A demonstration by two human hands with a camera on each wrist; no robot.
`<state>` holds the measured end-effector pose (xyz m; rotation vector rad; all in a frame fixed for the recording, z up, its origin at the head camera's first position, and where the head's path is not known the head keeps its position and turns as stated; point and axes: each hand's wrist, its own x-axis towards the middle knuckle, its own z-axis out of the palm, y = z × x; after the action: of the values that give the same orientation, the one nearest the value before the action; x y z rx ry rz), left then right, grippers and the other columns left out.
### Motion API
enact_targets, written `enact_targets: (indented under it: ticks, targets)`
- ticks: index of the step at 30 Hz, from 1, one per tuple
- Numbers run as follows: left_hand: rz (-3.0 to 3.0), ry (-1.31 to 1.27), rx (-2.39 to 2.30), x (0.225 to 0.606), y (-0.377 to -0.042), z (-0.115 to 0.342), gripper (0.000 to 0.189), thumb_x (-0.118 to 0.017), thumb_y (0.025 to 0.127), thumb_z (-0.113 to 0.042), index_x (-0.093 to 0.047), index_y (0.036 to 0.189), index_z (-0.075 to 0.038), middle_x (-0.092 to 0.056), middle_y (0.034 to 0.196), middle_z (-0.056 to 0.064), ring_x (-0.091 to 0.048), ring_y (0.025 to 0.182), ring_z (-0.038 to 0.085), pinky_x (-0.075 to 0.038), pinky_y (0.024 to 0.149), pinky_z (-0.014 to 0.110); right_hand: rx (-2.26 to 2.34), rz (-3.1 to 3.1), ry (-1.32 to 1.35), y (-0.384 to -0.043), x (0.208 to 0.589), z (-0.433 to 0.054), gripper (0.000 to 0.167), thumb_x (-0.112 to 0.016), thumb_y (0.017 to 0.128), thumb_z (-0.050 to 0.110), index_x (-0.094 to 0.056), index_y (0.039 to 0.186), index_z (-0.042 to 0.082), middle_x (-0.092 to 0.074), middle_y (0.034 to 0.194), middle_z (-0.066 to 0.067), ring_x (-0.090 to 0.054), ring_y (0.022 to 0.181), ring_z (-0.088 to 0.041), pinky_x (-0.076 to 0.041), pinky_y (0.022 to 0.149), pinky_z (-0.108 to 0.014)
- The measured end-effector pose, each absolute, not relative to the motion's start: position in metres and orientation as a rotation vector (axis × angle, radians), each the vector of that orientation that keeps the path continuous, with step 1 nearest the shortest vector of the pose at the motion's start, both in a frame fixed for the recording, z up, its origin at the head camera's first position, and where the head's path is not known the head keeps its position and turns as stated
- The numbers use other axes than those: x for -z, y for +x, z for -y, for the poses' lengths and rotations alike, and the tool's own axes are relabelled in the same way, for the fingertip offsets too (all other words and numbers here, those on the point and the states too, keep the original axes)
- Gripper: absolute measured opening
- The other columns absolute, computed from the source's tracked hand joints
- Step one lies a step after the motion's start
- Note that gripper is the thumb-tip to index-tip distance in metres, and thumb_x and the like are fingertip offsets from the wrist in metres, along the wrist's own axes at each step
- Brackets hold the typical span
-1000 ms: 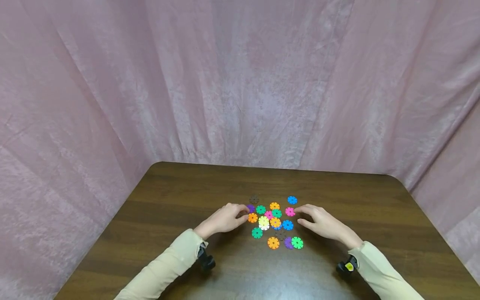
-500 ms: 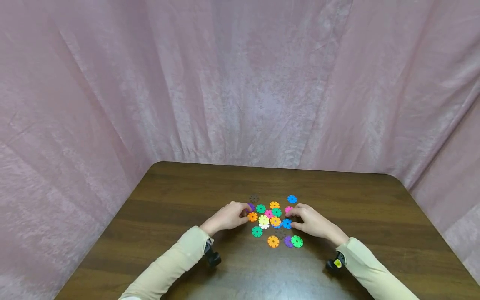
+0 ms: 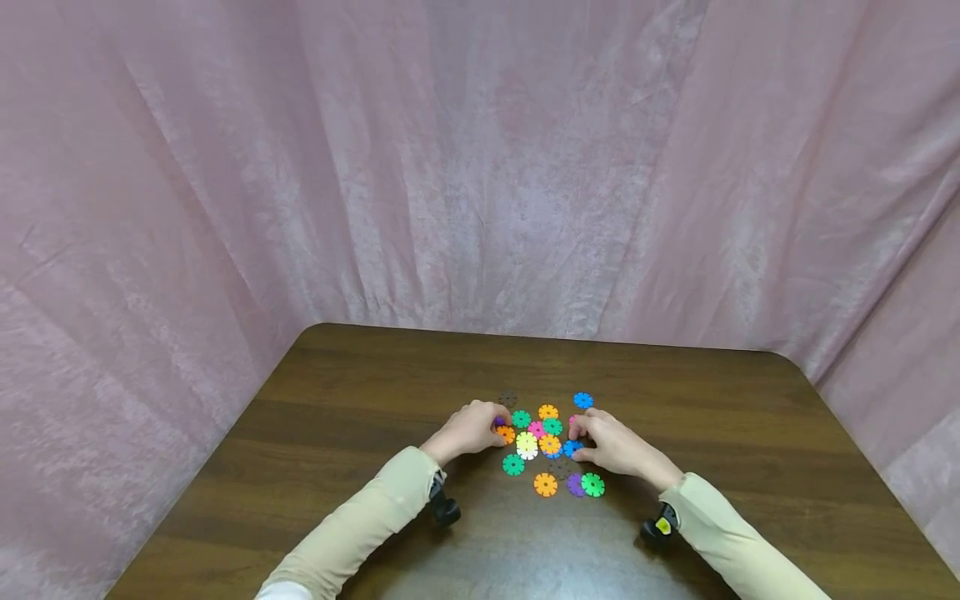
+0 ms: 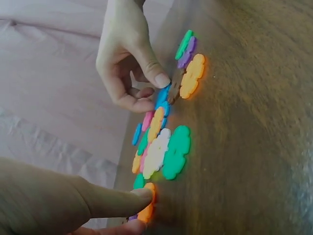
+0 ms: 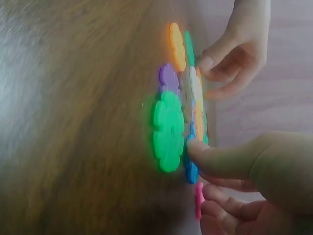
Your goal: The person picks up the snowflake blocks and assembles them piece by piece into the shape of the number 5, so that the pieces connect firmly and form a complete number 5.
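Several flat notched plastic discs, snowflake-type pieces, lie in a loose cluster on the wooden table (image 3: 360, 375). At the cluster's left side my left hand (image 3: 471, 428) has its thumb on an orange disc (image 4: 148, 203), its fingers curled at the disc's other edge. A purple disc (image 3: 500, 422) is partly hidden under those fingers. On the right, my right hand (image 3: 618, 446) spans a blue disc (image 5: 191, 164), thumb on one edge and curled fingers opposite. A pink disc (image 5: 199, 200) is right by its fingers. Both held discs are low at the table.
Between the hands lie a yellow disc (image 3: 527, 440) overlapping a white one, plus green, pink and orange discs. Nearer me are an orange disc (image 3: 545, 485) and a light green disc (image 3: 593, 485) overlapping a purple one. A pink curtain (image 3: 480, 167) hangs behind the table.
My right hand has moved left from beside the pink disc to the blue disc. My left hand has shifted right onto the orange disc, its fingers now covering more of the purple one.
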<state>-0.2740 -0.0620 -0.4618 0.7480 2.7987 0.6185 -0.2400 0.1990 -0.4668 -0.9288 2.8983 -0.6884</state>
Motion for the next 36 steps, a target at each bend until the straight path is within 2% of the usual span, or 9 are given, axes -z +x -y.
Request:
enact_targets:
  ticks: [4,8,11,15,20,28,36]
  targets:
    - [-2.818,0.688,-0.610,0.463,-0.275,0.055,0.022,-0.076,0.084,-0.022,-0.066,0.101,-0.012,-0.067,0.091,0.001,-0.055,0.073,0.013,-0.047,0.064,0.029,0.713,-2.907,-0.917,-0.239,0.466,-0.199,0.021,-0.077,0.081,0.010,-0.057,0.089,0.007,-0.058,0.085,-0.003,-0.051,0.083,-0.017,-0.046,0.073,-0.029]
    - [-2.816,0.644,-0.613,0.465,-0.275,0.052,0.021,-0.076,0.084,-0.021,-0.062,0.097,-0.012,-0.060,0.081,-0.001,-0.049,0.067,0.013,-0.042,0.058,0.026,0.793,-2.871,-0.889,-0.237,0.466,-0.199,0.024,-0.076,0.081,0.007,-0.053,0.091,0.007,-0.056,0.082,-0.003,-0.051,0.075,-0.014,-0.043,0.065,-0.024]
    - [-2.829,0.644,-0.634,0.467,-0.275,0.052,0.024,-0.078,0.081,-0.019,-0.059,0.094,-0.011,-0.055,0.081,0.000,-0.047,0.069,0.014,-0.040,0.059,0.026,0.844,-2.856,-0.876,-0.235,0.468,-0.198,0.024,-0.074,0.083,0.006,-0.053,0.095,0.007,-0.059,0.080,-0.002,-0.053,0.072,-0.011,-0.043,0.062,-0.022]
    - [-2.835,0.668,-0.726,0.469,-0.274,0.054,0.027,-0.080,0.078,-0.014,-0.057,0.092,-0.009,-0.055,0.080,0.003,-0.047,0.069,0.013,-0.039,0.059,0.024,0.888,-2.862,-0.879,-0.234,0.471,-0.195,0.021,-0.070,0.085,0.004,-0.055,0.100,0.007,-0.063,0.082,-0.002,-0.057,0.074,-0.009,-0.047,0.063,-0.023]
    - [-2.793,0.673,-0.861,0.470,-0.272,0.058,0.027,-0.080,0.078,-0.008,-0.057,0.092,-0.006,-0.059,0.080,0.006,-0.049,0.066,0.013,-0.042,0.059,0.023,1.002,-2.852,-0.870,-0.235,0.470,-0.193,0.019,-0.066,0.087,-0.001,-0.057,0.102,0.003,-0.064,0.081,-0.003,-0.058,0.073,-0.010,-0.049,0.064,-0.023]
    - [-2.676,0.602,-1.040,0.465,-0.279,0.064,0.020,-0.077,0.081,-0.007,-0.060,0.092,-0.007,-0.060,0.081,0.005,-0.052,0.069,0.015,-0.045,0.062,0.024,1.156,-2.817,-0.808,-0.236,0.466,-0.190,0.021,-0.063,0.089,0.000,-0.058,0.109,0.000,-0.066,0.086,-0.006,-0.062,0.069,-0.010,-0.051,0.066,-0.022]
    - [-2.437,0.525,-1.315,0.462,-0.273,0.065,0.015,-0.073,0.083,-0.003,-0.063,0.094,-0.003,-0.066,0.079,0.006,-0.061,0.067,0.016,-0.052,0.061,0.025,1.204,-2.843,-0.817,-0.232,0.466,-0.188,0.019,-0.063,0.090,0.002,-0.060,0.109,0.001,-0.069,0.099,-0.009,-0.065,0.084,-0.016,-0.053,0.072,-0.023]
